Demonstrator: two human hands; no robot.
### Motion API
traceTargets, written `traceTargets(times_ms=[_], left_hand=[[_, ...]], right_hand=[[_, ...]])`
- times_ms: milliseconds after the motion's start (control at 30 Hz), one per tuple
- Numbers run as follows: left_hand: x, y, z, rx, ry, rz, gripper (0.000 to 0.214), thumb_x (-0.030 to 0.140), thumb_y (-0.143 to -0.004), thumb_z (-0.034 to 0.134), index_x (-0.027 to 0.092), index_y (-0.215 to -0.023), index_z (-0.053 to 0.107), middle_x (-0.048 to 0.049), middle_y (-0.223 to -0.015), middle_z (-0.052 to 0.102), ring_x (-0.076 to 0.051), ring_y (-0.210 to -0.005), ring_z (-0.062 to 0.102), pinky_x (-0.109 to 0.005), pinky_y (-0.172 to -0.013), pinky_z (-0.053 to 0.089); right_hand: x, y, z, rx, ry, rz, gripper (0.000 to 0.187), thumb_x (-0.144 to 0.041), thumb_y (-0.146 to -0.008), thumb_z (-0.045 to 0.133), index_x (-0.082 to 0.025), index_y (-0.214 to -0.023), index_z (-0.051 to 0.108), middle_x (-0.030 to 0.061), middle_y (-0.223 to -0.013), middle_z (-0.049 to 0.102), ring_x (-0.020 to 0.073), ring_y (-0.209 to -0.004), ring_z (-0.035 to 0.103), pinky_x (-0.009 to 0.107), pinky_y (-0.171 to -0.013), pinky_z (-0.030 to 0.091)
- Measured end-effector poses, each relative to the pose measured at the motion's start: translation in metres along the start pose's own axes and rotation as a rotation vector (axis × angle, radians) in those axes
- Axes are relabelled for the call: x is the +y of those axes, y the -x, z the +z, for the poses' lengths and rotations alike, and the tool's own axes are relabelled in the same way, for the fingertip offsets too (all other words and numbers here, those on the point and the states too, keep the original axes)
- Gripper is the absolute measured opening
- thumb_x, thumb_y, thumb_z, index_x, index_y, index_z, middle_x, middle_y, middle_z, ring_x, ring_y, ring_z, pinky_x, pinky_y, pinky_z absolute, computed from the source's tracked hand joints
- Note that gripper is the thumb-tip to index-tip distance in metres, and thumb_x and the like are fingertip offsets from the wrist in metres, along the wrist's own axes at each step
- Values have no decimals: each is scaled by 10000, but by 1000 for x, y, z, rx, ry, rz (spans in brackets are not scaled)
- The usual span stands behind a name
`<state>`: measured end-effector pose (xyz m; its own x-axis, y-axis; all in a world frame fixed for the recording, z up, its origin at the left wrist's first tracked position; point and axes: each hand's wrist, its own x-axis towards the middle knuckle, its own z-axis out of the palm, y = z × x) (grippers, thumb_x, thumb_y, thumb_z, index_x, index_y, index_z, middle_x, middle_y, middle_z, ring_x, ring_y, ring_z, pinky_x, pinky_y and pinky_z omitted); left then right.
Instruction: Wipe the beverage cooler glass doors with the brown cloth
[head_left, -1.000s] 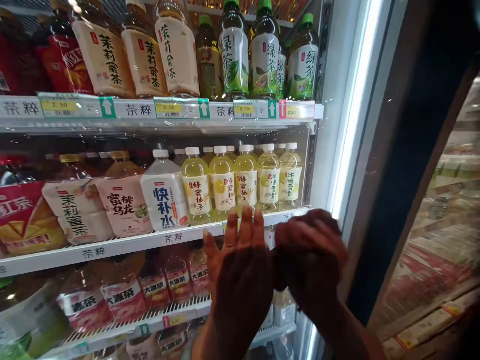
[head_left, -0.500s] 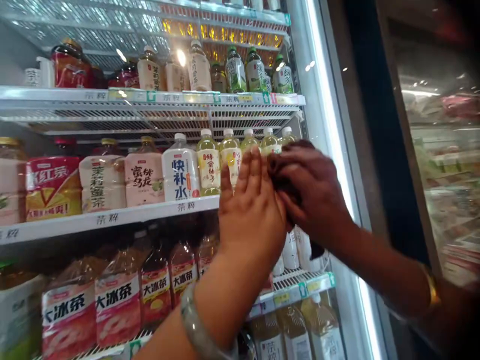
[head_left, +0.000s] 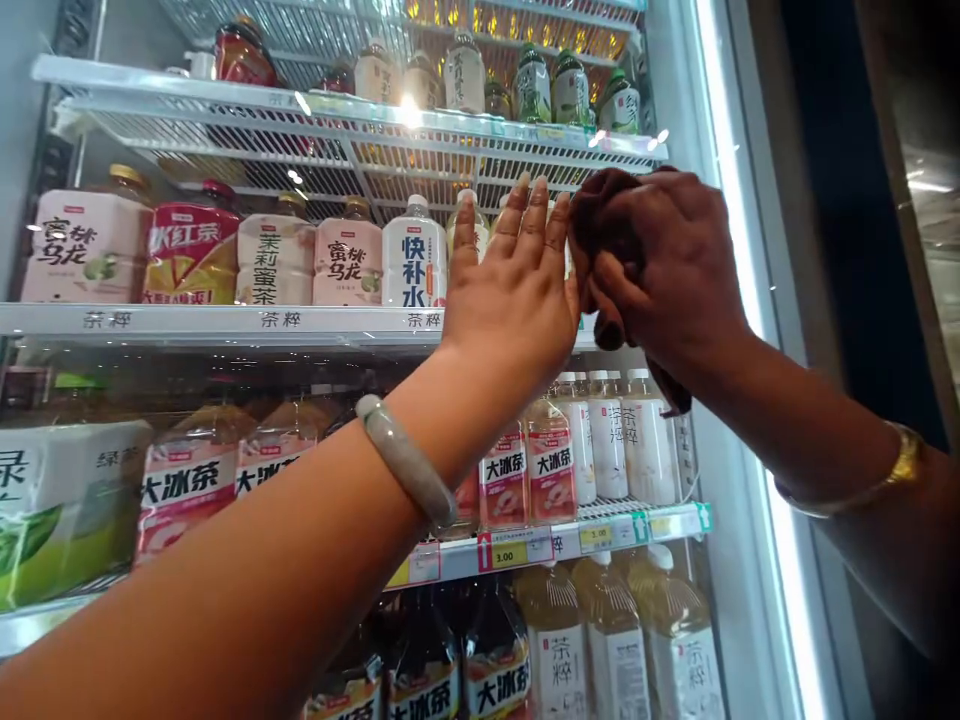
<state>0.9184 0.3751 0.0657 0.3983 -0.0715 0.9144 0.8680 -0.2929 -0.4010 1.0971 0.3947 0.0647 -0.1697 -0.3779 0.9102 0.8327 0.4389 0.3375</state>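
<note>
your right hand (head_left: 679,260) is gripping a bunched dark cloth (head_left: 596,205), fingers curling round it, before the glass door (head_left: 409,112) of a drinks cooler (head_left: 731,450). your left hand (head_left: 510,290) is staying out flat beside it, open and holding nothing, palm facing the glass. the right hand is covering the cloth's middle, leaving you seeing only the bunched upper part and a loose tail; whether the cloth is touching the glass, you cannot tell. your left thumb is hardly showing, the left forearm (head_left: 247,560) is running off the lower left edge, and the right one is fading into shadow. yellowish bottles (head_left: 463,215) are mostly hiding behind your left hand.

by count, you are showing two hands, one cloth, one grey-green bangle (head_left: 409,465) on the left wrist and one gold bangle (head_left: 907,455) on the right. five large bottles (head_left: 345,255) are standing left of your left fingers, three green-capped bottles (head_left: 570,90) are standing above, and three dark bottles (head_left: 495,650) are showing at the bottom.

the cloth's long axis is slanting steeply, its bunched end pointing up and left toward your left fingertips, its tail hanging down and right below your right hand.
</note>
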Motion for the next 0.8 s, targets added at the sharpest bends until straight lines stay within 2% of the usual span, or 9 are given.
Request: traceTargets(times_ms=[67,167,233,333,400,500,633,700,800], left_hand=[[0,1,-1,-23,18,-8,682,343,-980,321,143,-1631,291,-64,-1730,273,-296,-1639,77,-537,-1285,-210],[0,2,-4,-57,46,-38,682,355,-985,290,258,-1658,240,41,-1736,249,-244,-1645,-47,-481,-1300,-226],[0,2,-4,-69,67,-40,675,380,-992,282,319,-1662,223,100,-1723,257,-202,-1641,-91,-425,-1303,-238],[1,0,-6,-80,81,-27,672,391,-996,282,343,-1662,212,128,-1715,254,-200,-1642,-67,-379,-1296,-254],[4,-1,-9,-106,46,-44,678,371,-996,260,298,-1668,209,95,-1731,217,-228,-1646,-37,-408,-1298,-258],[11,-1,-15,-154,-48,-91,694,331,-988,265,183,-1664,222,-11,-1754,170,-273,-1646,20,-491,-1321,-210],[17,3,-23,-120,-113,-87,680,291,-993,297,131,-1651,238,-80,-1740,240,-288,-1636,116,-527,-1350,-54],[17,4,-26,-120,-136,-93,669,264,-996,299,90,-1640,248,-113,-1732,251,-277,-1633,138,-521,-1352,11],[17,6,-30,-142,-160,-109,657,283,-1015,287,37,-1623,265,-157,-1726,230,-285,-1631,145,-510,-1351,53]], right_hand=[[3,4,-2,7,38,73,587,-575,-1004,350,-133,-1182,692,41,-1234,661,290,-1245,590,506,-1036,442],[-4,17,-7,5,61,146,315,-467,-995,524,-260,-1174,681,83,-1233,666,315,-1253,589,588,-1082,453],[-13,17,-7,-18,41,137,234,-414,-972,574,-318,-1165,665,87,-1252,654,327,-1262,580,596,-1114,458],[-19,4,-2,-65,18,102,211,-391,-962,589,-324,-1152,650,84,-1276,636,326,-1261,572,566,-1130,464],[-15,-3,0,-62,37,144,213,-369,-960,589,-307,-1154,649,91,-1278,632,324,-1255,564,553,-1121,463],[-12,3,-1,-36,61,211,246,-318,-947,574,-253,-1170,656,110,-1265,633,327,-1262,549,572,-1115,449],[-28,16,2,7,-22,138,240,-279,-928,573,-233,-1145,661,117,-1257,640,319,-1277,537,569,-1128,436],[-34,12,4,12,-80,87,220,-288,-937,565,-257,-1132,662,102,-1256,641,307,-1273,538,546,-1132,441],[-28,3,5,3,-104,59,217,-286,-933,558,-271,-1118,671,93,-1252,645,311,-1263,537,541,-1127,453]])
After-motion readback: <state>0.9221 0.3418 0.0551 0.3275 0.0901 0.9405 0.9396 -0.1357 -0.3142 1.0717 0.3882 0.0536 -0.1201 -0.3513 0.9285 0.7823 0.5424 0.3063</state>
